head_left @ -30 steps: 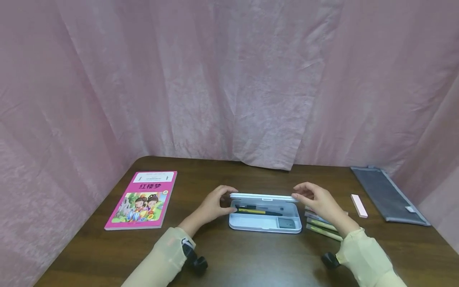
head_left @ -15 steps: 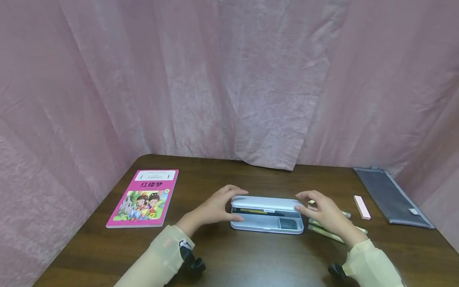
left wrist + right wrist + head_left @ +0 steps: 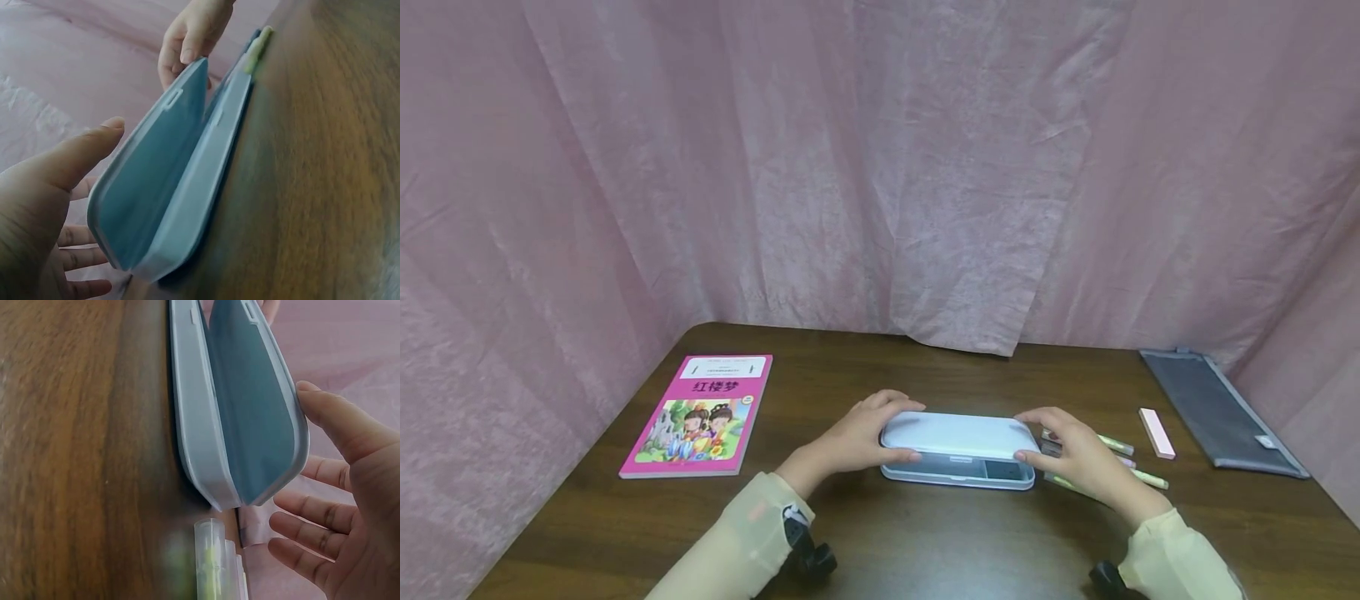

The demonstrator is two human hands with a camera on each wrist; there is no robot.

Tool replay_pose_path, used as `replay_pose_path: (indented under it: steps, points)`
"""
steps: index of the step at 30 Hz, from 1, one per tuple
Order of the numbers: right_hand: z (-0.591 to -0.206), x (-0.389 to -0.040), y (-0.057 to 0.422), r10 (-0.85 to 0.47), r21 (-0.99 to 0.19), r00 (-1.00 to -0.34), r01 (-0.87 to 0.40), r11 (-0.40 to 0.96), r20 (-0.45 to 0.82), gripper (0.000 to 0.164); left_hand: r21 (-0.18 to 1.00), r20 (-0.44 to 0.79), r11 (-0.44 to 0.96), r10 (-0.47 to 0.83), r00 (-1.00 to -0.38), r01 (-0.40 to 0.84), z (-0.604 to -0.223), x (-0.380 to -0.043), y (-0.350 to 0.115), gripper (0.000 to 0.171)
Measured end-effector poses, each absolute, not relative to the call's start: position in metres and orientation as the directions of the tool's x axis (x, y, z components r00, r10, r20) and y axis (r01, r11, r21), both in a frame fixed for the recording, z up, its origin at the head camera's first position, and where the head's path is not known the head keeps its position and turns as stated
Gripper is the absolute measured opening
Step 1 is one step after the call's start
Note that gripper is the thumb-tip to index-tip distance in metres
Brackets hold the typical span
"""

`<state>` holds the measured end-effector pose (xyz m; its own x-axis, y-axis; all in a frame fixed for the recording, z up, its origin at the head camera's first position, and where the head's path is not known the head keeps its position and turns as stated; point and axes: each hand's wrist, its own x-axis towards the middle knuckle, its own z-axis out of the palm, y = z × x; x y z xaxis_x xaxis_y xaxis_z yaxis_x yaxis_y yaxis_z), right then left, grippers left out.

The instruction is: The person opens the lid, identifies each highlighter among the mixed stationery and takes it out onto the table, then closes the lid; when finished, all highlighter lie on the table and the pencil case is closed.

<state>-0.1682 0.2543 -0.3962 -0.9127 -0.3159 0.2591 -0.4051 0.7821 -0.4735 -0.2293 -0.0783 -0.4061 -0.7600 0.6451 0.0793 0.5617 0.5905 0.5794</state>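
Note:
A light blue pencil case [image 3: 958, 435] lies in the middle of the table, its lid tilted partway down over the tray. My left hand [image 3: 867, 433] spans the lid's left end, thumb at the front edge and fingers behind. At the other end, my right hand [image 3: 1071, 454] holds the lid's corner, its thumb tip on the rim. Both wrist views show the hollow inside of the lid [image 3: 153, 162] and the gap above the tray [image 3: 203, 419]. Most of what lies in the tray is hidden by the lid; a grey block [image 3: 1002, 471] shows at the front right.
Several capped highlighters [image 3: 1150, 479] lie beside and under the right hand. Farther right are a pink and white bar [image 3: 1157, 433] and a grey mesh pouch [image 3: 1213, 417]. A pink picture-cover book [image 3: 700, 417] lies at the left. A pink curtain [image 3: 880, 183] hangs behind the table.
The lid has swung down toward me, from nearly upright to partly over the tray, hiding the pens inside. Both hands have moved with it, staying at its ends.

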Motion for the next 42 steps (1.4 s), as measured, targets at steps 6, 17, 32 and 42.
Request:
replay_pose_path:
  steps: [6,17,32,42]
  points:
    - [-0.4,-0.169,0.254,-0.356,-0.46,-0.899,-0.436,0.773,0.255,0.058,0.593,0.059,0.597,0.637,-0.768,0.54,-0.411,-0.231,-0.078,0.068]
    - [-0.398,-0.17,0.252,-0.411,-0.417,-0.884,-0.467,0.78,0.222,0.067,0.55,0.063,0.614,0.646,-0.761,0.566,-0.419,-0.232,-0.076,0.072]
    - [-0.403,-0.17,0.248,-0.45,-0.377,-0.867,-0.499,0.781,0.215,0.068,0.443,0.055,0.689,0.618,-0.784,0.574,-0.424,-0.226,-0.076,0.083]
    - [-0.408,-0.171,0.247,-0.425,-0.354,-0.881,-0.473,0.807,0.21,0.072,0.435,0.077,0.687,0.615,-0.784,0.582,-0.43,-0.227,-0.077,0.082]
